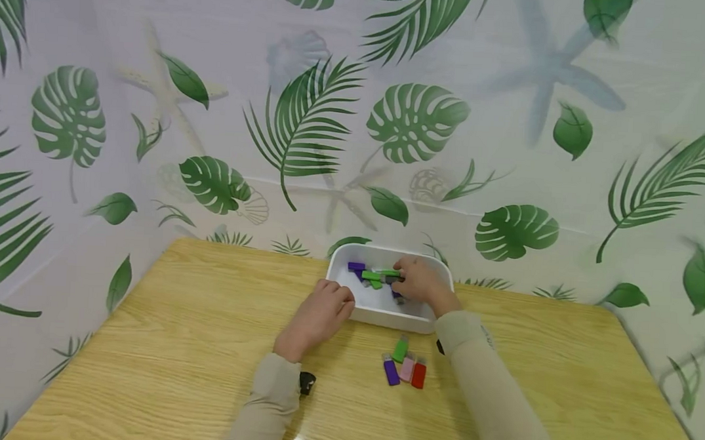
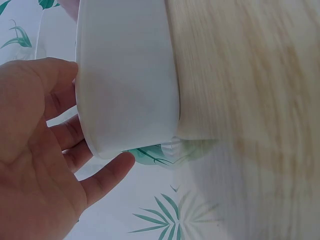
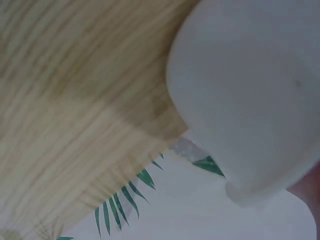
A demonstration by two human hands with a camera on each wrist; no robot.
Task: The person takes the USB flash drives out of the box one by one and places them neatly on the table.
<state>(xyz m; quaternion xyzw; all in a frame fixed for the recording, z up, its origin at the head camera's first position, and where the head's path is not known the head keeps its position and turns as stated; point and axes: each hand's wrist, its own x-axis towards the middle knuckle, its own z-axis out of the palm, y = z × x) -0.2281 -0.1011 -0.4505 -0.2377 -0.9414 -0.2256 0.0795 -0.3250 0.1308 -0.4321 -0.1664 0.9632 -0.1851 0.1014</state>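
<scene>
USB flash drives (image 1: 371, 275) in purple and green lie in a loose cluster inside the white plastic bin (image 1: 392, 319), right at the fingertips of the right hand (image 1: 423, 282). That hand reaches down over the bin's right side with bent fingers; one green drive lies at the fingertips, with a dark drive just below them, but whether the fingers pinch either one cannot be told. The left hand (image 1: 320, 314) grasps the bin's rim at the near left corner, its middle fingers passing behind the edge in the left wrist view and its little finger extended outside the wall. The purple drives lie on the side of the cluster nearer this hand, apart from it.

Four more drives lie on the wooden counter (image 1: 205, 345) in front of the bin, between the two forearms: a green one (image 1: 400, 349) nearest the bin, then a purple one (image 1: 391, 372), a pink one (image 1: 407, 367) and a red one (image 1: 419, 374) side by side. A leaf-printed backdrop (image 1: 413, 190) stands behind the counter.
</scene>
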